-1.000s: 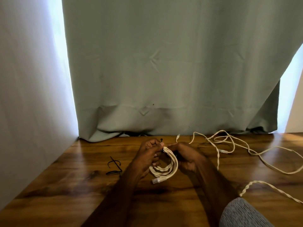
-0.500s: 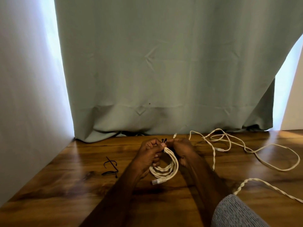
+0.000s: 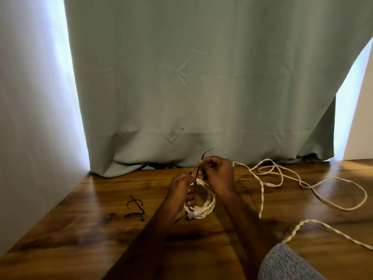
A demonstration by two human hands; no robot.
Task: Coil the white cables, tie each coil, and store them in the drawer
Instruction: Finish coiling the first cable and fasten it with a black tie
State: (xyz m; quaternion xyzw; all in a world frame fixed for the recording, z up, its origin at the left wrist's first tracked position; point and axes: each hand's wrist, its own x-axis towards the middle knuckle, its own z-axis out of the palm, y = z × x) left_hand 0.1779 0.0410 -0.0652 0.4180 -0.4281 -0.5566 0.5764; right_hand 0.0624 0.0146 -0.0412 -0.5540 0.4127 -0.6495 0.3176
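Since a moment ago the right hand (image 3: pixel 217 172) has risen and pulled a thin black tie (image 3: pixel 202 160) up out of the coil, so its free end now stands above the knuckles and curves toward the far right; before, only a short black tip showed between the two hands. The right hand's fingers are curled and pinch this tie. The left hand (image 3: pixel 181 190) grips the top left of the white cable coil (image 3: pixel 203 205), fingers wrapped round the bundled loops where the tie crosses them. The coil hangs between the hands just above the wooden table (image 3: pixel 80 229), its white plug end at the near bottom edge. Left of the hands, two more black ties (image 3: pixel 135 208) lie on the table. To the right, a loose white cable (image 3: pixel 302 178) sprawls in open loops across the table, and another twisted white strand (image 3: pixel 323 229) runs toward the near right edge. A grey sleeve (image 3: pixel 286 263) shows at the near right. A pale green curtain (image 3: pixel 191 77) hangs behind the table, its hem bunched on the far edge.
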